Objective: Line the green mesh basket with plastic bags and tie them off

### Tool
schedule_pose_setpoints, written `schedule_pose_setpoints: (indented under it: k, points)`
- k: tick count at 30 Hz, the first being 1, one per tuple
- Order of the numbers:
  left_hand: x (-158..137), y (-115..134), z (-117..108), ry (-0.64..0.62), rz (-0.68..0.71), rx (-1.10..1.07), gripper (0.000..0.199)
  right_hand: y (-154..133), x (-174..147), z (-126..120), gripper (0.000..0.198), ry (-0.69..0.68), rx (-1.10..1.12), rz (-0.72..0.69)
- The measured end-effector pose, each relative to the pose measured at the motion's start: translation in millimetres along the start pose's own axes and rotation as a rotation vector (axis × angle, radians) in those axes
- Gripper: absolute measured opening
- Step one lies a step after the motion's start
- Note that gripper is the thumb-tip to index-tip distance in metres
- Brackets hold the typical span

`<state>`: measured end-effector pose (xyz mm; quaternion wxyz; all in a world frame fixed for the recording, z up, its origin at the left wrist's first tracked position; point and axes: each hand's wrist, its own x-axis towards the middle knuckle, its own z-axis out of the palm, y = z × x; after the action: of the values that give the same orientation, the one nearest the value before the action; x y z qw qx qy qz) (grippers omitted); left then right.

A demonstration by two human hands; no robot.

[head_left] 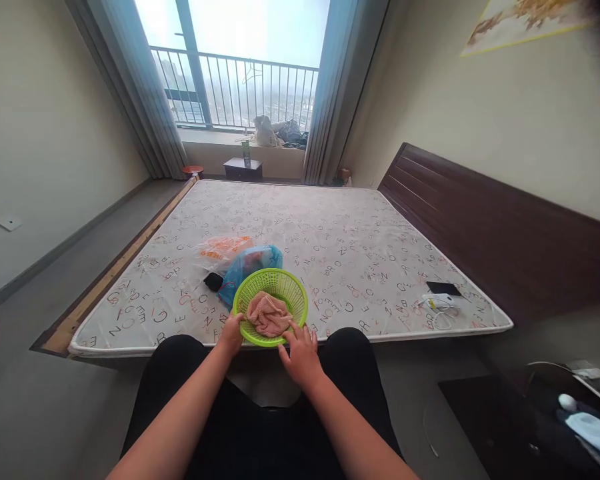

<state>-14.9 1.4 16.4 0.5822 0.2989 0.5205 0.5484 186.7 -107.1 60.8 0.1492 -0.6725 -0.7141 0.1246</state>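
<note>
Your key relation is at the bright-green, round plastic mesh basket (pixel 275 283): the crumpled, pink, soft-looking cloth (pixel 269 315) lies inside it, toward the near side, between your two hands. The cloth is bunched into a loose heap, so you can't read a clear long axis from it, and the basket's round rim gives you none either. Your right hand (pixel 303 355) looks the nearer to the cloth, since its fingertips reach the basket's near right rim, close to the heap's lower edge. Your left hand (pixel 231 333) is at the basket's left rim, thumb on top and the other fingers mostly hidden beneath, so it appears closed on that edge. Your right fingers are loosely spread, with the thumb lower and apart from them; you can't tell from here whether they pinch the rim, touch the cloth or simply rest there. The basket overlaps the near edge of the white, letter-printed mattress (pixel 340 227); whether it bears on it is unclear. Just beyond the basket and to its left lies a knotted, translucent blue plastic bag (pixel 245 267), and past that, farther left of the basket, a clear plastic bag with orange print (pixel 220 249).
</note>
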Motion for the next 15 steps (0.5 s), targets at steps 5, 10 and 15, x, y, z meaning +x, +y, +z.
schedule_pose_setpoints:
  k: [5, 10, 15]
  points:
    - [7.2, 1.8, 8.7, -0.119, 0.131, 0.172, 0.054, 4.1, 12.6, -29.6, 0.037, -0.027, -0.066, 0.126]
    - [-1.6, -0.6, 15.8, -0.249, 0.285, 0.376, 0.064, 7.4, 22.9, -40.7, 0.031, -0.154, 0.046, -0.011]
    - [-7.4, 10.4, 14.7, -0.460, 0.290, 0.475, 0.073, 7.2, 51.6, -29.6, 0.028, -0.209, 0.043, -0.249]
